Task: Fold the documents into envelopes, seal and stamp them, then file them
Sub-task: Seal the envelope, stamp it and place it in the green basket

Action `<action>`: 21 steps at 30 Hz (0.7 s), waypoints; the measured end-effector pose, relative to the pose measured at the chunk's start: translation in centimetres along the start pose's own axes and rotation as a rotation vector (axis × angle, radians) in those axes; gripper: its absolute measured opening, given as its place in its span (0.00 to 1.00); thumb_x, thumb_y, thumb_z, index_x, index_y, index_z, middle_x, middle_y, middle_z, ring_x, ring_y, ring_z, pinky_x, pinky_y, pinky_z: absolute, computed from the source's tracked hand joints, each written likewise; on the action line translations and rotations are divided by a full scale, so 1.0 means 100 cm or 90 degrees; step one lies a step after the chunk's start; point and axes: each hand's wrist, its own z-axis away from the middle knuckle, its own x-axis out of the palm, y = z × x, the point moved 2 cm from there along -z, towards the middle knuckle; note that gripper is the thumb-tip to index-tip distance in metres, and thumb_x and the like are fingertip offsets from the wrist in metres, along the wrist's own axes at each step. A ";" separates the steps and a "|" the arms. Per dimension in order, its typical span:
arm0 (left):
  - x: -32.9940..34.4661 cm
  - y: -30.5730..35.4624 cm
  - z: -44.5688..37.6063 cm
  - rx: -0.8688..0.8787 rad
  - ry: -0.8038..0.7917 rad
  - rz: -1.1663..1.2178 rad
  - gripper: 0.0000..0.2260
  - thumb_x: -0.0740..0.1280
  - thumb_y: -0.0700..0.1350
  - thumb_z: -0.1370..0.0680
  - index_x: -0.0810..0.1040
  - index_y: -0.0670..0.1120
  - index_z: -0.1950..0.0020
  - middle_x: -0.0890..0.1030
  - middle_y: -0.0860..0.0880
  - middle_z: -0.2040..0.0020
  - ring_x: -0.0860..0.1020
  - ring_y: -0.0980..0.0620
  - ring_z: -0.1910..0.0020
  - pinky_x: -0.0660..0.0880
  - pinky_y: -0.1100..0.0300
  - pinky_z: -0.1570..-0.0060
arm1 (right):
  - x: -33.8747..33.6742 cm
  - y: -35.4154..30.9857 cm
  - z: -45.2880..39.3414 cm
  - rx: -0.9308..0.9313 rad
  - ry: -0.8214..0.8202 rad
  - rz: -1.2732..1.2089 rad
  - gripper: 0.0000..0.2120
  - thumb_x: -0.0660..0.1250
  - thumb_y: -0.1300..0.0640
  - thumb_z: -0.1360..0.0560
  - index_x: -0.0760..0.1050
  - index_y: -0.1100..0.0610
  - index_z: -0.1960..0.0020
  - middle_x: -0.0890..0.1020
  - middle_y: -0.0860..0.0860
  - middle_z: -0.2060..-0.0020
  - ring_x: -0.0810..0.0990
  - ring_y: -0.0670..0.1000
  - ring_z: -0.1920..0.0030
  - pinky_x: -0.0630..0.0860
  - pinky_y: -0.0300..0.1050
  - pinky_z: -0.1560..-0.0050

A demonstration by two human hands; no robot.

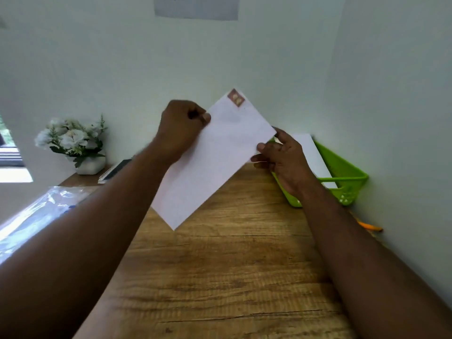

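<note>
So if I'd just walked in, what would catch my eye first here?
Most likely the white paper envelope held up in mid-air at the centre, tilted, with a reddish-brown stamp in its top corner. The left hand pinches its upper edge and the right hand grips its right end. Next, the bright green plastic basket against the right wall, already holding white paper.

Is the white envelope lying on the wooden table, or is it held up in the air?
Held up: the white envelope hangs tilted above the wooden table, pinched by left hand and right hand.
</note>
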 end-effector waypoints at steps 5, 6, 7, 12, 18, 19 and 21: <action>0.030 0.036 -0.043 -0.122 0.082 0.275 0.03 0.67 0.41 0.24 0.78 0.43 0.58 0.80 0.43 0.55 0.79 0.46 0.58 0.77 0.56 0.54 | -0.028 -0.028 -0.001 -0.122 0.142 0.002 0.20 0.71 0.68 0.29 0.76 0.52 0.41 0.84 0.55 0.62 0.77 0.49 0.71 0.73 0.41 0.70; 0.040 0.042 -0.050 -0.158 0.098 0.345 0.02 0.67 0.40 0.23 0.78 0.44 0.55 0.81 0.43 0.51 0.81 0.44 0.54 0.79 0.52 0.49 | -0.038 -0.034 -0.002 -0.152 0.190 0.038 0.16 0.71 0.67 0.29 0.79 0.54 0.44 0.84 0.53 0.63 0.76 0.48 0.71 0.72 0.40 0.71; 0.051 0.047 -0.054 -0.189 0.115 0.402 0.02 0.65 0.39 0.22 0.77 0.44 0.51 0.81 0.43 0.48 0.81 0.43 0.51 0.79 0.48 0.46 | -0.048 -0.040 -0.003 -0.183 0.239 0.098 0.12 0.71 0.66 0.29 0.80 0.56 0.47 0.84 0.50 0.64 0.76 0.48 0.72 0.72 0.40 0.71; 0.122 0.071 -0.056 -0.243 0.110 0.545 0.08 0.61 0.32 0.22 0.77 0.41 0.48 0.80 0.42 0.51 0.79 0.46 0.55 0.78 0.49 0.50 | -0.096 -0.048 0.002 -0.272 0.377 0.392 0.07 0.68 0.63 0.27 0.82 0.57 0.51 0.84 0.51 0.59 0.82 0.53 0.58 0.78 0.46 0.54; 0.188 0.073 -0.050 -0.318 0.041 0.535 0.13 0.55 0.28 0.25 0.76 0.41 0.56 0.77 0.44 0.58 0.72 0.48 0.61 0.70 0.56 0.63 | -0.117 -0.032 0.004 -0.196 0.411 0.637 0.12 0.67 0.57 0.25 0.80 0.56 0.43 0.82 0.55 0.50 0.81 0.56 0.51 0.76 0.49 0.49; 0.197 0.071 -0.049 -0.333 0.028 0.529 0.14 0.55 0.28 0.25 0.78 0.41 0.55 0.79 0.43 0.57 0.74 0.47 0.60 0.73 0.54 0.61 | -0.121 -0.030 0.005 -0.166 0.415 0.667 0.13 0.67 0.57 0.25 0.79 0.55 0.41 0.82 0.55 0.48 0.80 0.57 0.49 0.75 0.48 0.48; 0.212 0.063 -0.048 -0.358 -0.005 0.509 0.15 0.55 0.29 0.24 0.80 0.39 0.50 0.82 0.41 0.49 0.78 0.44 0.55 0.78 0.49 0.53 | -0.124 -0.026 0.005 -0.109 0.413 0.737 0.16 0.66 0.56 0.25 0.77 0.55 0.38 0.81 0.55 0.47 0.79 0.58 0.47 0.75 0.51 0.46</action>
